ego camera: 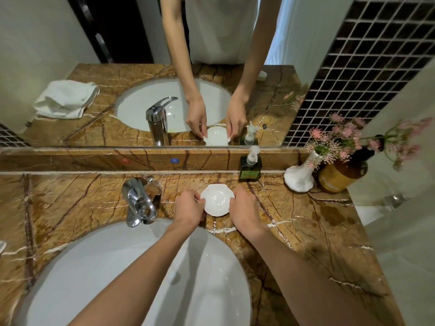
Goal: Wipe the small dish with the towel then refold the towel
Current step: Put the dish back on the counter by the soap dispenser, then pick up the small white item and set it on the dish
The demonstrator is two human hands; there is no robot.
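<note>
A small white dish (216, 200) with a faceted rim rests on the brown marble counter (306, 222), behind the sink. My left hand (188, 209) grips its left rim with the fingertips. My right hand (244, 208) grips its right rim the same way. The white towel (67, 100) shows only as a reflection in the mirror, loosely folded on the counter's left side. A small white corner (2, 246) at the frame's left edge may be that towel; I cannot tell.
A white sink basin (94, 267) lies under my forearms, with a chrome tap (138, 203) behind it to the left. A green pump bottle (250, 165) stands just behind the dish. A white vase with pink flowers (302, 175) and a brown jar (341, 175) stand at the right.
</note>
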